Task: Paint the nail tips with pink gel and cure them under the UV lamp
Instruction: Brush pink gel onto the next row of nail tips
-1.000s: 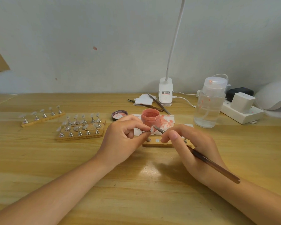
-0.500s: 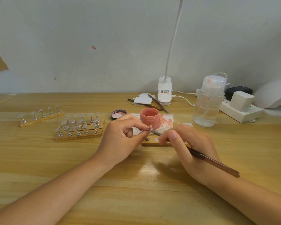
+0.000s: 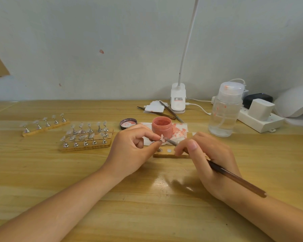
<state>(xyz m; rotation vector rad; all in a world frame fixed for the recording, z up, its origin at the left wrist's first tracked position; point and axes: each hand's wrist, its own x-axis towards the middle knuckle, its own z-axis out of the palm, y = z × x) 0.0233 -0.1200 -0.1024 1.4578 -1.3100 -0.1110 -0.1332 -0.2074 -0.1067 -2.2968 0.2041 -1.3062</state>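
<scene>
My left hand [image 3: 133, 151] pinches a small metal stand with a nail tip [image 3: 162, 137] on its end, held just above a wooden holder strip [image 3: 170, 155]. My right hand [image 3: 210, 159] grips a brown brush [image 3: 234, 179], and its bristle end touches the nail tip. An open jar of pink gel [image 3: 162, 127] stands right behind the tip, its lid [image 3: 128, 123] lying to the left. The white UV lamp [image 3: 295, 103] sits at the far right edge, partly cut off.
Two wooden racks of nail tips on metal stands [image 3: 86, 137] [image 3: 45, 124] lie to the left. A clear pump bottle [image 3: 225, 110], a power strip with plugs [image 3: 261, 117], a clip desk lamp [image 3: 178, 100], tweezers and a stained paper towel [image 3: 179, 131] crowd the back right.
The brush tip has slid a little left along the nail tip, and both hands have shifted slightly while keeping their grips.
</scene>
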